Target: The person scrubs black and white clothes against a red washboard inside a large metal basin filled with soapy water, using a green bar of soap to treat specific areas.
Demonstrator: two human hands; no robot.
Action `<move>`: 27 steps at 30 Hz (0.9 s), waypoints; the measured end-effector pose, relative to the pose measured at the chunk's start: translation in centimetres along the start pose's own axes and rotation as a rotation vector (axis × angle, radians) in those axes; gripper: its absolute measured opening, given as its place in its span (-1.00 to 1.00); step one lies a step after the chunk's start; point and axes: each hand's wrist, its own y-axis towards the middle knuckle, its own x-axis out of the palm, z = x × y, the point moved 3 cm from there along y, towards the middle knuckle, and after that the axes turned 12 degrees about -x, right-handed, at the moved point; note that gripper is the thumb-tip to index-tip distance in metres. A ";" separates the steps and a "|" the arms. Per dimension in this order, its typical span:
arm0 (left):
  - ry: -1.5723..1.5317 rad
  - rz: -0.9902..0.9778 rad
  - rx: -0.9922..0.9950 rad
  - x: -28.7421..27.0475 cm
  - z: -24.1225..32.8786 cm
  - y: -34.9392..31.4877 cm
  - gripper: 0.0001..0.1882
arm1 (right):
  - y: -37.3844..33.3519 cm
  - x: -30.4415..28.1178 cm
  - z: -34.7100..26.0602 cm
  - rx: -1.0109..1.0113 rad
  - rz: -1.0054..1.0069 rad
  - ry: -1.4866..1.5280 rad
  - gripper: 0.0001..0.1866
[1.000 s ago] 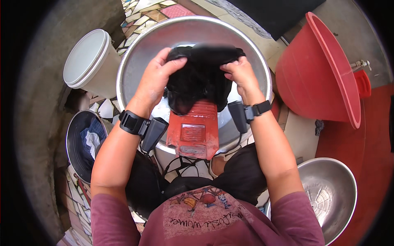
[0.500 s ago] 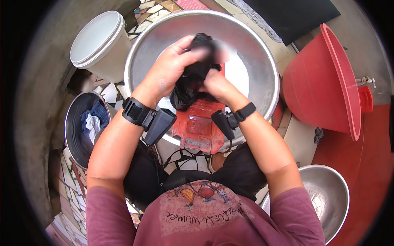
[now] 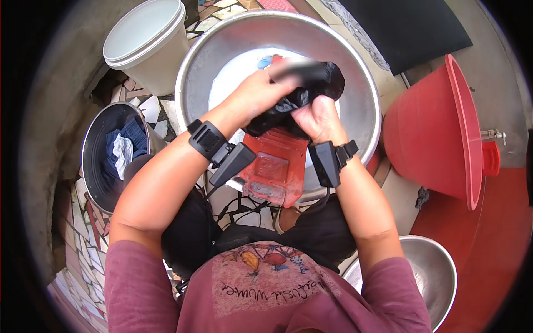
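Observation:
A wet, shiny black cloth is bunched up between my two hands above a wide metal basin. My left hand grips its upper left part, with the fingertips blurred. Lower down on the right, my right hand is closed on the cloth's near side, its fingers partly hidden by the black folds. Beneath the cloth a red plastic washboard leans over the basin's near rim. Whitish soapy water lies in the basin, with a small blue and red item at its far side.
A lidded white bucket stands at the far left, and a dark bucket with blue and white clothes sits nearer. To the right a big red tub is tipped up by a tap. A smaller metal bowl lies near right.
The black cloth has moved right and turned from upright to slanting across the basin. My left hand has shifted right and nearer; my right hand has moved right. The whole view has shifted slightly.

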 end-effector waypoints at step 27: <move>0.015 -0.066 -0.098 3.1 1.4 -2.1 -0.58 | 0.2 -2.8 -2.2 -0.377 -0.013 -1.395 -0.82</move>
